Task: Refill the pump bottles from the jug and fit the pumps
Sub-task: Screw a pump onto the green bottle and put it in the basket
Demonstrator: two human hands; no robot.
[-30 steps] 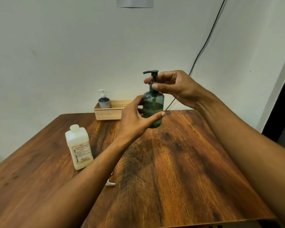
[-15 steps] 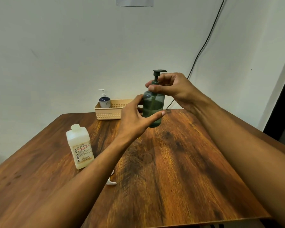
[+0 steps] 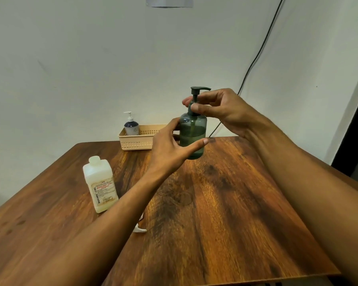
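Observation:
A translucent green pump bottle [image 3: 192, 131] is held upright above the far middle of the wooden table [image 3: 225, 213]. My left hand [image 3: 170, 149] wraps around its body from the left. My right hand [image 3: 219, 110] pinches the dark pump [image 3: 195, 96] at its collar on the bottle's neck, with the nozzle pointing right. A white jug [image 3: 100, 182] with a printed label stands capped on the table at the left. A blue pump bottle [image 3: 131, 125] with a white pump stands in a beige basket [image 3: 140, 139] at the far edge.
A small white piece [image 3: 140, 229] lies on the table, partly hidden under my left forearm. A black cable [image 3: 256, 54] runs down the wall behind the bottle. The table's near edge is at the bottom right.
The pump head has turned on the green bottle: its nozzle pointed left a second ago and now points right. My right fingers shifted around the collar. The left hand kept its hold.

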